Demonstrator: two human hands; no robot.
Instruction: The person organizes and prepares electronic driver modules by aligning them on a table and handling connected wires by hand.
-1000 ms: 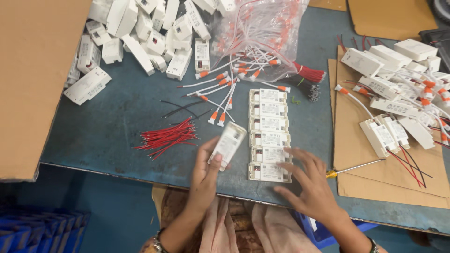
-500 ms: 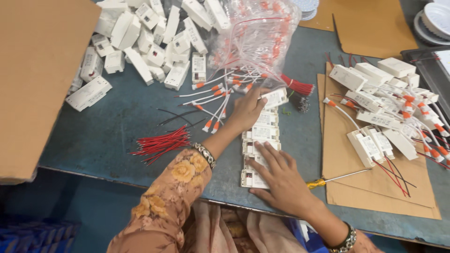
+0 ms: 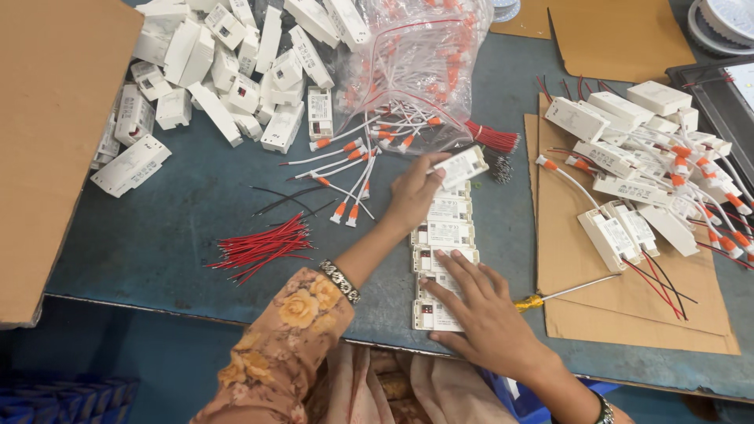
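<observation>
— What changed from 0.5 s ago?
— Left hand (image 3: 410,198) still pinches 1 white plastic box (image 3: 462,166) at frame centre, atop the box column (image 3: 441,233).
— The other?
— Right hand (image 3: 481,314) stays flat, fingers spread, holding nothing.

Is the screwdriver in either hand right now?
No. The yellow-handled screwdriver lies on the table beside the right hand, which presses on the row of white modules; the left hand holds one white module.
</observation>
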